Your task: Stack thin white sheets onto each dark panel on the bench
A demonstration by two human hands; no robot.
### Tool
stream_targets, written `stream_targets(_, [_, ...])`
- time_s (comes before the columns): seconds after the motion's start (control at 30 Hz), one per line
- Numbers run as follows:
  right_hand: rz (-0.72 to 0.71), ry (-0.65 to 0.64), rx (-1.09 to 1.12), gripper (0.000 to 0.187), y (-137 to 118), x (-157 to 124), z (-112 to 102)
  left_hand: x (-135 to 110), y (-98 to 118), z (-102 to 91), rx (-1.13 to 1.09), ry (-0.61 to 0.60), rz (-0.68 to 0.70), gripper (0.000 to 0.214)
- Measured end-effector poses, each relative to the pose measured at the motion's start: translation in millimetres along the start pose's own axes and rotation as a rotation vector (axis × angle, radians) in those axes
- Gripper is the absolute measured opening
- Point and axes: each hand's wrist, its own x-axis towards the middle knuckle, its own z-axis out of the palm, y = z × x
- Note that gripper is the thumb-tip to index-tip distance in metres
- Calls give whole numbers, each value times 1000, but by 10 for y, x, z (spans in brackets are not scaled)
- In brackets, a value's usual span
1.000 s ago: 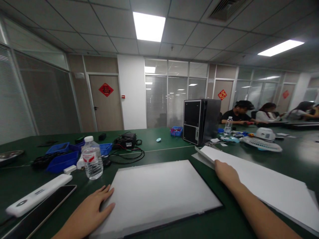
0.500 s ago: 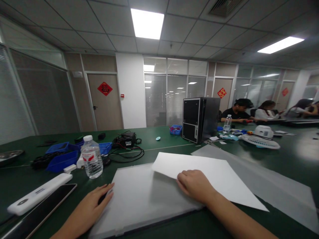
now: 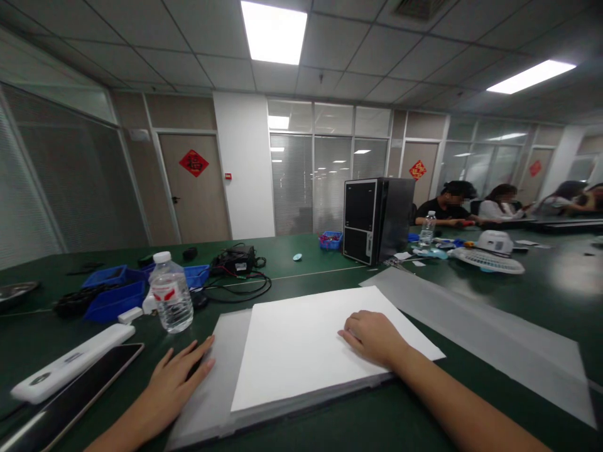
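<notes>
My left hand point(image 3: 176, 380) is open, fingers spread, at the left edge of a flat, greyish translucent panel point(image 3: 223, 351) with a dark lower edge. A white rectangular sheet point(image 3: 287, 351) lies over most of that panel, its right corner reaching past it. On top of the sheet rests my right hand point(image 3: 374, 339), its fingers curled in and pressed together; nothing shows in them, though their undersides are hidden. Left of my left hand lie a dark phone-like slab point(image 3: 82, 389) and a long white device point(image 3: 75, 361).
A water bottle point(image 3: 172, 295) stands behind the panel, near blue bins point(image 3: 117, 301) and a black adapter with cables point(image 3: 238, 260). A computer tower point(image 3: 377, 220) stands at the back. A translucent sheet point(image 3: 480, 326) and a white fan point(image 3: 490, 254) lie right. People sit beyond.
The white sheet has come down flat over the panel, shifting left and nearer. My right hand has let go of its edge and rests on its surface. My left hand's fingers have spread.
</notes>
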Motion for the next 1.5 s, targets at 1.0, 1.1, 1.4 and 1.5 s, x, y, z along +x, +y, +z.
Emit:
stream_targets(1.0, [438, 21, 33, 43, 441, -43, 208, 7, 165, -79, 4, 86, -18, 60])
stream_targets(1.1, [451, 24, 29, 44, 493, -37, 219, 14, 116, -51, 0, 61, -11, 62])
stream_targets(1.4, [554, 71, -41, 39, 1109, -147, 165, 30, 129, -17, 39, -9, 17, 70])
stream_targets(1.5, [692, 45, -78, 40, 1369, -312, 215, 30, 133, 9, 58, -25, 21, 70])
